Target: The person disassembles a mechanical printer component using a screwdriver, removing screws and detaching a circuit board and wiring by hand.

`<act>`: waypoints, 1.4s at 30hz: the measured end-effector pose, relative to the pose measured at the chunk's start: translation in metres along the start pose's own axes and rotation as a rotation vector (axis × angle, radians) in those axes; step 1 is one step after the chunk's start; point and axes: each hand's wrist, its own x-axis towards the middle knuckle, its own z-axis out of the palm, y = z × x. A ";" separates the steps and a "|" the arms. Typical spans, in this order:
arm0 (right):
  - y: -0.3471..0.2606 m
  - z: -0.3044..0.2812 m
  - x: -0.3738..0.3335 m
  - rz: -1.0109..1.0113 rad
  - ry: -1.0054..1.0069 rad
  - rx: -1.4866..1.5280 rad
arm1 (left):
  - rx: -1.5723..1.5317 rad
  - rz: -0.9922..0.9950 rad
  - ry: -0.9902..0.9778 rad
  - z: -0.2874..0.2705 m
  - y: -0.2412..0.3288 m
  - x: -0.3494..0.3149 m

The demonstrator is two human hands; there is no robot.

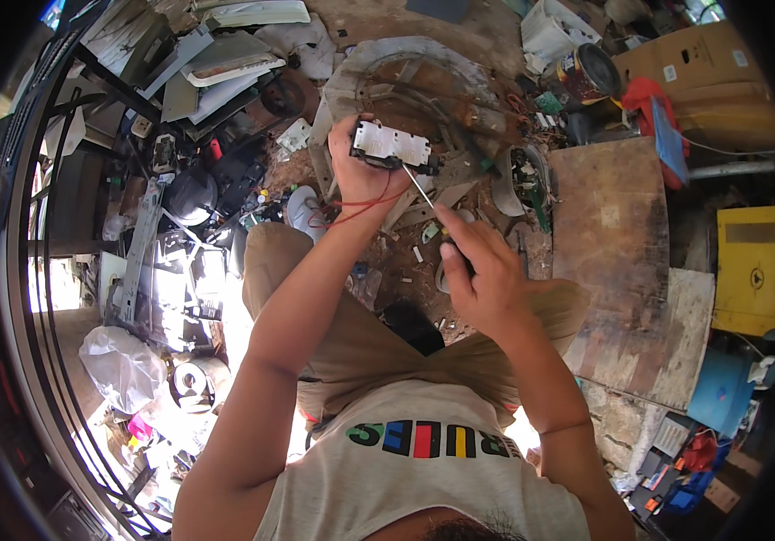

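Cluttered workspace, brown dirt floor (389,272) below both hands, littered with small scraps. Person sits, knees apart either side of the hands. Scrap heaps left of the left hand; strong light further down that side.

Counts: one unit (392,144), white face, black edges; one screwdriver (420,190); two wooden boards right of the right hand, a brown one (611,203) and a paler one (692,329); one yellow box (752,270) beyond them; one dark bucket (588,74) and one white bin (557,34) up and right of the right hand; one clear bag (123,370) down and left of the left hand. Red wires (351,215) hang below the unit across the left wrist, number unclear.

Left hand (365,183): curled round the unit from left and below, white face up. Right hand (488,281): below and right of the left, fingers closed round the screwdriver, handle mostly hidden; forefinger lies along the shaft, tip at the unit's lower edge, exact contact unclear.
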 end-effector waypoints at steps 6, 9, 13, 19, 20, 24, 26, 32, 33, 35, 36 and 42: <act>-0.013 0.007 -0.020 -0.069 0.061 0.071 | -0.270 -0.163 -0.011 0.005 -0.014 -0.003; -0.019 0.011 -0.005 -0.049 0.035 0.098 | -0.600 -0.343 -0.023 0.006 -0.017 -0.005; -0.020 0.007 -0.001 -0.017 -0.003 0.120 | -0.494 -0.216 -0.086 0.006 -0.020 -0.006; -0.015 0.005 -0.002 0.006 -0.006 0.209 | -0.394 -0.149 -0.047 0.006 -0.026 -0.009; -0.015 0.005 -0.001 0.013 -0.003 0.233 | -0.350 -0.114 -0.047 0.005 -0.027 -0.008; -0.015 0.007 0.002 0.026 -0.022 0.208 | -0.181 0.001 -0.053 0.005 -0.022 -0.007; -0.024 0.007 0.004 0.072 -0.051 0.169 | -0.120 -0.016 -0.041 0.005 -0.019 -0.007; -0.026 0.027 -0.006 0.074 0.035 0.224 | -0.534 -0.304 0.052 0.002 -0.005 0.001; -0.025 0.030 -0.009 0.063 0.045 0.225 | -0.644 -0.370 0.049 0.002 -0.004 0.002; -0.022 0.031 -0.015 0.045 0.060 0.226 | -0.731 -0.410 0.025 0.002 -0.008 0.001; -0.022 0.027 -0.015 0.055 0.033 0.212 | -0.708 -0.380 -0.004 0.002 -0.013 0.001; -0.022 0.019 -0.004 0.026 0.002 0.188 | -0.607 -0.244 -0.088 0.001 -0.008 -0.002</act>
